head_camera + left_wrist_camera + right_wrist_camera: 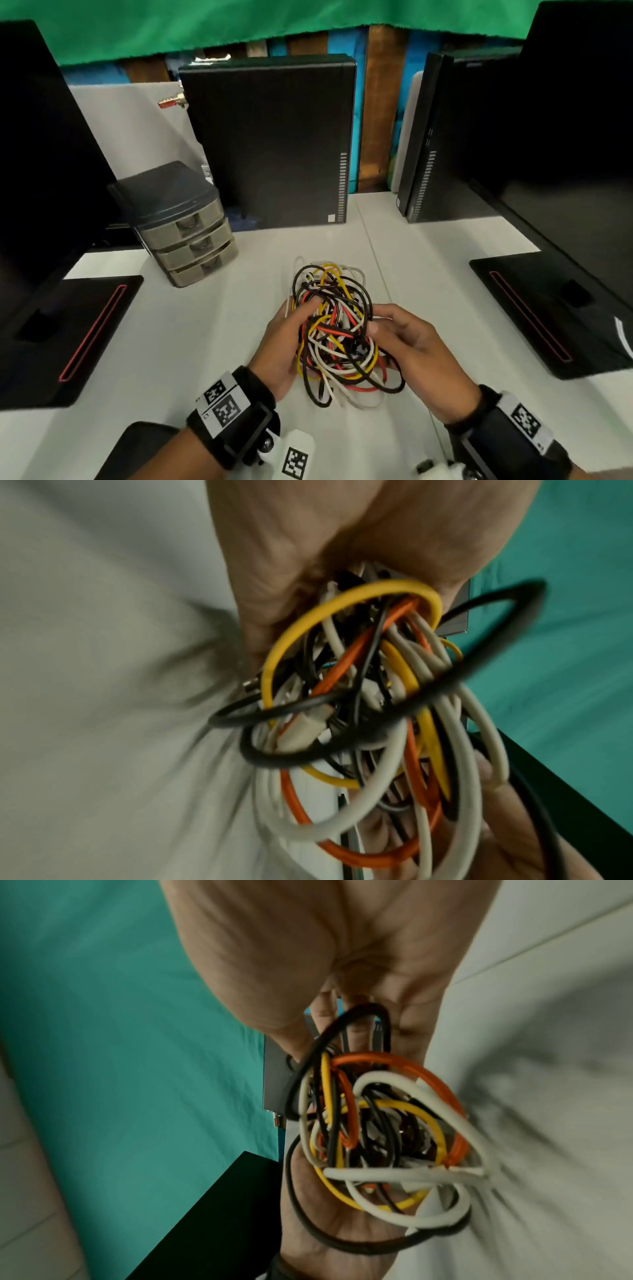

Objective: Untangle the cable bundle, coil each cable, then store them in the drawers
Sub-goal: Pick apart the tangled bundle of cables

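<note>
Both grips on cable bundle (337, 329): left hand (286, 346) fingers curled into its left side, right hand (411, 346) thumb + fingers round its right side, held just above white tabletop (191, 342). Drawer unit (181, 222) back-left, all 3 drawers closed.

I can read no words, brand names or numbers anywhere. The only signs are black-and-white square fiducial markers on the white tags of my left wristband (222, 401) and my right wristband (525, 425); their patterns carry no letters.
</note>
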Demonstrator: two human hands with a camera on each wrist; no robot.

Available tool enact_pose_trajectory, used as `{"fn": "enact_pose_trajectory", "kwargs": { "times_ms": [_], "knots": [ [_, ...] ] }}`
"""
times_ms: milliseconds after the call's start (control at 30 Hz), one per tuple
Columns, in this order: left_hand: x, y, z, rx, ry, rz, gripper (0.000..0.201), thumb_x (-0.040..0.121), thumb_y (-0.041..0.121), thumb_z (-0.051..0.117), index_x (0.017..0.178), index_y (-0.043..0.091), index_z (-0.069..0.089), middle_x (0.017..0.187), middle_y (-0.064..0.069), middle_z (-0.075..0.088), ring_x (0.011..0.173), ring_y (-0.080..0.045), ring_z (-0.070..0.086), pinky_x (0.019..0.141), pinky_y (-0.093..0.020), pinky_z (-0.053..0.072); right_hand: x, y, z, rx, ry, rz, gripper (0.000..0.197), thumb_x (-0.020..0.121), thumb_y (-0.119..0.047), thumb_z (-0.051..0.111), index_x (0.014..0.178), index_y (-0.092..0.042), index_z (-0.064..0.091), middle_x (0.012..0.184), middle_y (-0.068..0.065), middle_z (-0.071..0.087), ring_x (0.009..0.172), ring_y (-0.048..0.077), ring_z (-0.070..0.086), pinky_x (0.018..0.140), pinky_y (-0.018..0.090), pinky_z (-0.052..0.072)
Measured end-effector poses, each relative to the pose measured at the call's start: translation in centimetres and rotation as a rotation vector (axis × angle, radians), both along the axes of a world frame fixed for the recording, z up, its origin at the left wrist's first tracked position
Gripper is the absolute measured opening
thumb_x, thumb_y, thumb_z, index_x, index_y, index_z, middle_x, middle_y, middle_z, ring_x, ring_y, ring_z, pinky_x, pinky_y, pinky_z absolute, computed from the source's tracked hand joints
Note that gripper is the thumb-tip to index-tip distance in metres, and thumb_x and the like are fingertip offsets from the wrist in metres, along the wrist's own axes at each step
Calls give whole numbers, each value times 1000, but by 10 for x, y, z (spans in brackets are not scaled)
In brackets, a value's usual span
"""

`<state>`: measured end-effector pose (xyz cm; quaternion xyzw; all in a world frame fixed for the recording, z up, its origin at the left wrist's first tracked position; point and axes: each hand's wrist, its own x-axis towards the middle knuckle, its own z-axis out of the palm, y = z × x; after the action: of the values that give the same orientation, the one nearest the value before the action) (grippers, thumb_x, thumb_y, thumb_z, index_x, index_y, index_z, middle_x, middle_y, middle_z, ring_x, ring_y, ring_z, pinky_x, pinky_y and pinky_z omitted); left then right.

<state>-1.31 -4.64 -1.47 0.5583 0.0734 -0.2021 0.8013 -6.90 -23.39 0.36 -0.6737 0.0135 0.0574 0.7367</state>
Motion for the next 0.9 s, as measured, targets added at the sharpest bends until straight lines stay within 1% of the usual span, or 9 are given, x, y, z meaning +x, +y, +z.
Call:
{"fn": "enact_pose_trajectory", "kwargs": {
  "times_ms": [133, 267, 333, 433, 533, 667, 733, 833, 900],
  "knots": [
    [-7, -4, -6, 72, -14, -19, 53, 85, 50, 67, 130, 23, 61, 122, -7, 72, 114, -28, 68, 106, -53, 47, -11, -4, -7, 4, 3, -14, 24, 93, -15, 60, 116, -10, 66, 100, 12, 76, 92, 24, 73, 72, 25, 57],
    [-11, -10, 0, 5, 59, 16, 52, 95, 51, 54, 130, 14, 64, 123, -14, 70, 115, -34, 66, 106, -54, 46, -18, -17, -7, 18, -7, -7, 56, 80, -36, 82, 129, -23, 59, 123, 1, 70, 103, 24, 72, 80, 34, 60],
    [-11, -10, 5, -87, 91, 10, 52, 101, 48, 42, 126, 12, 68, 122, -15, 70, 111, -34, 67, 97, -48, 52, -19, -23, 0, 12, -41, 40, 79, 63, -54, 87, 133, -32, 56, 130, -5, 66, 107, 26, 71, 87, 43, 60],
    [-8, -6, 14, -218, 110, -29, 51, 101, 44, 37, 118, 11, 72, 114, -14, 72, 96, -30, 72, 76, -39, 58, -19, -25, 15, 35, -134, 73, 88, 57, -61, 87, 133, -29, 57, 124, 3, 70, 107, 27, 70, 86, 40, 60],
    [-4, -1, 21, -308, 133, -42, 49, 100, 39, 39, 117, 8, 72, 112, -15, 72, 91, -29, 73, 66, -37, 60, -14, -23, 23, 27, -200, 39, 83, 60, -62, 85, 129, -23, 61, 115, 8, 73, 105, 25, 70, 83, 39, 61],
    [-5, -1, 24, -409, 191, -17, 43, 93, 33, 47, 111, 4, 73, 108, -18, 73, 84, -31, 75, 60, -41, 63, -8, -21, 25, -2, -215, -3, 63, 62, -52, 86, 118, -28, 69, 112, 6, 74, 103, 26, 71, 79, 34, 60],
    [-7, -4, 28, -440, 220, -36, 43, 86, 31, 54, 110, 2, 73, 112, -20, 72, 86, -33, 74, 68, -43, 62, -6, -19, 24, -27, -198, -21, 51, 73, -37, 84, 119, -22, 68, 109, 5, 75, 102, 25, 71, 78, 34, 59],
    [-7, -6, 32, -398, 221, -3, 42, 95, 32, 50, 113, 2, 73, 114, -19, 72, 91, -32, 74, 72, -44, 63, -5, -15, 23, -34, -176, -55, 36, 83, -24, 77, 116, -15, 67, 101, 7, 76, 95, 21, 72, 73, 35, 59],
    [-6, -5, 32, -369, 205, 34, 46, 99, 36, 49, 128, 5, 66, 128, -19, 66, 113, -36, 67, 93, -52, 56, -5, -15, 21, -17, -163, -78, 32, 84, -20, 69, 115, -11, 68, 99, 9, 76, 91, 22, 72, 70, 33, 59]
  ]
}}
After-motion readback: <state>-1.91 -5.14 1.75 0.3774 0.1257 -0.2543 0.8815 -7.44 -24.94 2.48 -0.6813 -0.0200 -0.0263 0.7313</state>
